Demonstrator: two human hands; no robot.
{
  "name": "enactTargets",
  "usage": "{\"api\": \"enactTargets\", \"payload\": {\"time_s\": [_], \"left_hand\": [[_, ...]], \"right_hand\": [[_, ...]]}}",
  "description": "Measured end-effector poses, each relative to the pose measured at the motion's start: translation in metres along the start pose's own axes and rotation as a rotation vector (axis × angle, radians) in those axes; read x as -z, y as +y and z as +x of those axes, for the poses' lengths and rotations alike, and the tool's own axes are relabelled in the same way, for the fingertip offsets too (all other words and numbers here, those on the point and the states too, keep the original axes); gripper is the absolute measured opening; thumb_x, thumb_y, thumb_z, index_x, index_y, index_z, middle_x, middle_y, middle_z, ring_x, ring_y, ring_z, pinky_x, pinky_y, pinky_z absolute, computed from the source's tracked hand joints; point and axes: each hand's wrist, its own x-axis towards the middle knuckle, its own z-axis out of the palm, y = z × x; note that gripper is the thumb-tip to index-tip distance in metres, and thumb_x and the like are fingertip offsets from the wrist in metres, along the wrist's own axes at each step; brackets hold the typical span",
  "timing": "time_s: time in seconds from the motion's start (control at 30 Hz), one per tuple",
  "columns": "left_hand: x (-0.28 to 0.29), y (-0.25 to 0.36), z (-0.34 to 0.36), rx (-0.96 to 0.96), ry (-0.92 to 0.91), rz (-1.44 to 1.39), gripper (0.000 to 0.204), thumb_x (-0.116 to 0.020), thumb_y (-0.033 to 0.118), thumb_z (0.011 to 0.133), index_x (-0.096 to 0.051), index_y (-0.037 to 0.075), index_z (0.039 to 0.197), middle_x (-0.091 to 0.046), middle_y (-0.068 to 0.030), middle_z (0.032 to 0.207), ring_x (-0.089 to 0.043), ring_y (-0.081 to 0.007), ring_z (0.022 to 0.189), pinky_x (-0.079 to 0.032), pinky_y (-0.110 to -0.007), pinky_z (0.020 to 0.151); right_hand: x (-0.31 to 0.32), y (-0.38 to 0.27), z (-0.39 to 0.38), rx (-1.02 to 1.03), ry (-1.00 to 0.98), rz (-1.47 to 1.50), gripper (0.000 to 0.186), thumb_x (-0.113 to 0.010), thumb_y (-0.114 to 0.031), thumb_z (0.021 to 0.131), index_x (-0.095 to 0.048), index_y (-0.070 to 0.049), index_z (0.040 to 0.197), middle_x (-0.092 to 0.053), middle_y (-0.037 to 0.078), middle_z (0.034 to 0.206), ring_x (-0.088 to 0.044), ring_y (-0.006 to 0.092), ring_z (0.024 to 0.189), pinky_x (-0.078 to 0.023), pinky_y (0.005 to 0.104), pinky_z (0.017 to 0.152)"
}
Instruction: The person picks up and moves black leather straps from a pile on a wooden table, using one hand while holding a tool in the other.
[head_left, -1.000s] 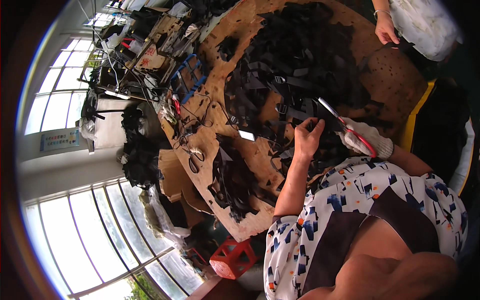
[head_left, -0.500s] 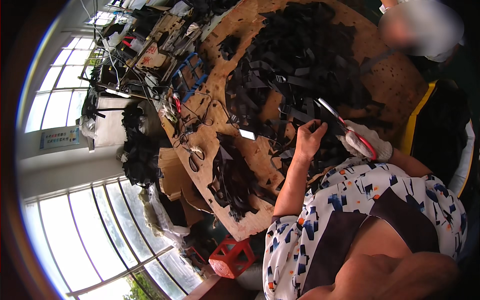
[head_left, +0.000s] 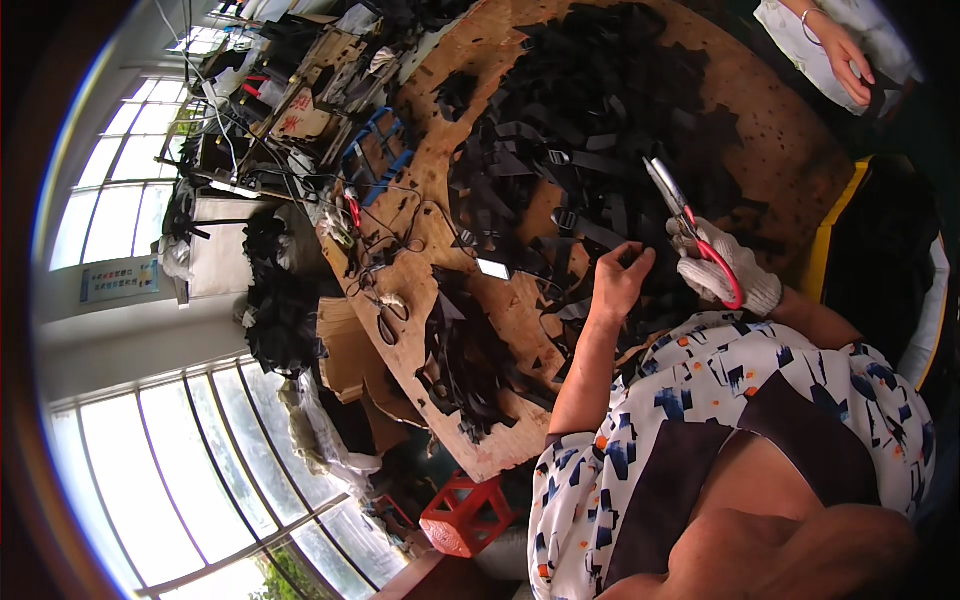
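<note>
My bare left hand (head_left: 618, 283) is closed in a pinch at the near edge of a large heap of black webbing straps (head_left: 590, 110). Between its fingertips is the end of a black strap (head_left: 600, 233), partly lost against the dark pile. Just to the right, my right hand (head_left: 738, 272) wears a whitish knit glove and is wrapped round the red handles of a pair of scissors (head_left: 668, 188). The silvery blades point away from me over the heap, a little apart from my left hand. Black plastic buckles (head_left: 566, 218) show among the straps.
A smaller bundle of black straps (head_left: 465, 350) lies on the wooden table (head_left: 505, 440) to the left, near a lit phone-like screen (head_left: 493, 269) and loose cords. Another person's hand (head_left: 848, 65) is at the far right. A red stool (head_left: 465, 517) stands below the table's corner.
My right hand has shifted slightly left, and the scissors now point farther away from me. My left hand has barely moved. The other person's hand now shows at the far right.
</note>
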Motion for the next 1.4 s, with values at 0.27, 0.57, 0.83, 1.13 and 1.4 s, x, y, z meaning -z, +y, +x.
{"api": "enactTargets", "payload": {"time_s": [0.27, 0.57, 0.83, 1.13, 1.4], "left_hand": [[-0.008, 0.015, -0.003, -0.171, 0.118, -0.01, 0.012, -0.058, 0.012, 0.083, -0.062, 0.001, 0.086, -0.058, 0.0035, 0.075, -0.048, -0.0047, 0.074, -0.038, -0.021, 0.073], [0.118, 0.07, -0.083, -0.658, 0.408, -0.807, 0.025, -0.06, 0.026, 0.083, -0.052, 0.006, 0.095, -0.052, -0.0029, 0.072, -0.05, -0.0147, 0.065, -0.043, -0.03, 0.064], [0.056, 0.075, -0.06, -0.395, 0.514, 0.599, 0.014, -0.062, 0.012, 0.076, -0.065, 0.003, 0.086, -0.062, -0.0074, 0.075, -0.059, -0.0169, 0.064, -0.046, -0.027, 0.06], [-0.004, -0.096, -0.012, -0.629, 0.094, 1.357, 0.036, -0.066, 0.016, 0.064, -0.057, 0.01, 0.098, -0.052, -0.0048, 0.096, -0.054, -0.02, 0.08, -0.042, -0.033, 0.065], [-0.004, -0.096, -0.003, -0.524, 0.123, 1.458, 0.034, -0.061, 0.014, 0.068, -0.054, 0.005, 0.1, -0.047, -0.0085, 0.107, -0.051, -0.0228, 0.089, -0.042, -0.033, 0.067]], "right_hand": [[-0.017, 0.005, -0.002, 0.282, 0.213, -1.296, 0.048, -0.065, -0.014, 0.071, -0.044, -0.008, 0.114, -0.061, 0.008, 0.083, -0.062, 0.0241, 0.072, -0.049, 0.0328, 0.063], [0.011, 0.003, 0.013, -0.114, 0.106, 0.513, 0.019, -0.043, -0.022, 0.092, -0.051, -0.005, 0.087, -0.043, -0.001, 0.063, -0.041, 0.0089, 0.054, -0.037, 0.0244, 0.052], [0.037, 0.015, 0.006, -0.026, -0.074, 0.484, 0.023, -0.044, -0.025, 0.092, -0.05, -0.003, 0.098, -0.049, 0.002, 0.068, -0.047, 0.0098, 0.053, -0.045, 0.0237, 0.05], [0.015, 0.01, 0.002, -0.044, 0.067, 0.48, 0.024, -0.042, -0.025, 0.094, -0.05, -0.003, 0.097, -0.044, 0.001, 0.068, -0.044, 0.0084, 0.061, -0.043, 0.0238, 0.059], [0.019, 0.019, 0.008, -0.079, 0.114, 0.527, 0.026, -0.04, -0.029, 0.094, -0.049, -0.005, 0.098, -0.047, 0.001, 0.067, -0.045, 0.0099, 0.048, -0.044, 0.022, 0.042]]}}
